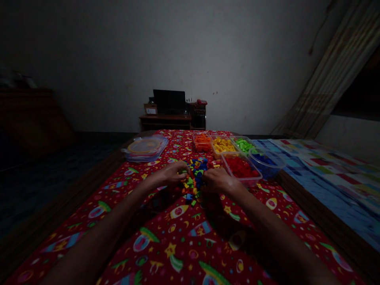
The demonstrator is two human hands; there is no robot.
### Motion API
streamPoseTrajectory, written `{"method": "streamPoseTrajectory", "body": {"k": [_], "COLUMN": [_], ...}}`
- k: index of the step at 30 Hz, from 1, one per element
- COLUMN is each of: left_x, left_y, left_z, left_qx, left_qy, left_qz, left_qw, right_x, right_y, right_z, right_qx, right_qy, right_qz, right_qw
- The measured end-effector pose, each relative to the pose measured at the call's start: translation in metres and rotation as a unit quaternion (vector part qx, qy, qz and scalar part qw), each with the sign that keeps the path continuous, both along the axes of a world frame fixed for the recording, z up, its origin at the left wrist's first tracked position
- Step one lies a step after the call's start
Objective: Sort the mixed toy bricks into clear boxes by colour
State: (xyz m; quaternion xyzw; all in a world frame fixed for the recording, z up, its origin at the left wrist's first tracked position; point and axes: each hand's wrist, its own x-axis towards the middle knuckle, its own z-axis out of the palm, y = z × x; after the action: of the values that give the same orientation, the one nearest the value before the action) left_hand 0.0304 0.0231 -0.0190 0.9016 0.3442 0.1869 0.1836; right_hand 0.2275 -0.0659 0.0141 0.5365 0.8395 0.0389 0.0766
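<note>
The left hand point(170, 174) and right hand point(219, 180) curl over a heap of mixed plastic bricks point(194, 178) between them, grip unclear; single-colour plastic trays point(248, 183) sit within reach beyond the right hand on a rocket-print bedsheet point(166, 233).

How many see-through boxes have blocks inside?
5: the orange box, yellow box and green box in a back row, the red box and blue box in front of them, at the right.

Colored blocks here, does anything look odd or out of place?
Yes, the pile of small plastic blocks between the left hand and the right hand stands out: its colours are jumbled, while each clear tub appears to hold one colour, like the red tub.
</note>
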Motion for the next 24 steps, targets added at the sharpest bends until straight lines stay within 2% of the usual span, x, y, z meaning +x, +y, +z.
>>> {"method": "streamPoseTrajectory", "body": {"k": [2,5,8,14,20,24], "left_x": [0.006,0.014,0.017,0.012,0.009,0.008], "left_y": [-0.012,-0.022,-0.023,-0.015,0.0,0.004], "left_z": [0.003,0.001,-0.004,0.0,-0.003,-0.002], "left_qx": [-0.006,0.02,0.016,-0.023,-0.101,-0.117], "left_qy": [0.054,0.096,0.105,0.027,-0.079,-0.113], "left_qz": [-0.028,-0.006,-0.003,0.021,0.071,0.095], "left_qw": [0.998,0.995,0.994,0.999,0.989,0.982], "right_x": [-0.001,0.0,0.007,0.029,0.032,0.025], "right_y": [-0.001,0.0,0.006,0.021,0.027,0.037], "right_z": [-0.005,-0.008,-0.003,0.01,0.007,-0.012], "right_qx": [0.007,0.001,-0.009,0.005,-0.018,0.081], "right_qy": [-0.007,0.002,0.04,0.155,0.202,0.247], "right_qz": [0.005,0.014,0.008,-0.029,-0.028,0.01], "right_qw": [1.0,1.0,0.999,0.987,0.979,0.966]}}
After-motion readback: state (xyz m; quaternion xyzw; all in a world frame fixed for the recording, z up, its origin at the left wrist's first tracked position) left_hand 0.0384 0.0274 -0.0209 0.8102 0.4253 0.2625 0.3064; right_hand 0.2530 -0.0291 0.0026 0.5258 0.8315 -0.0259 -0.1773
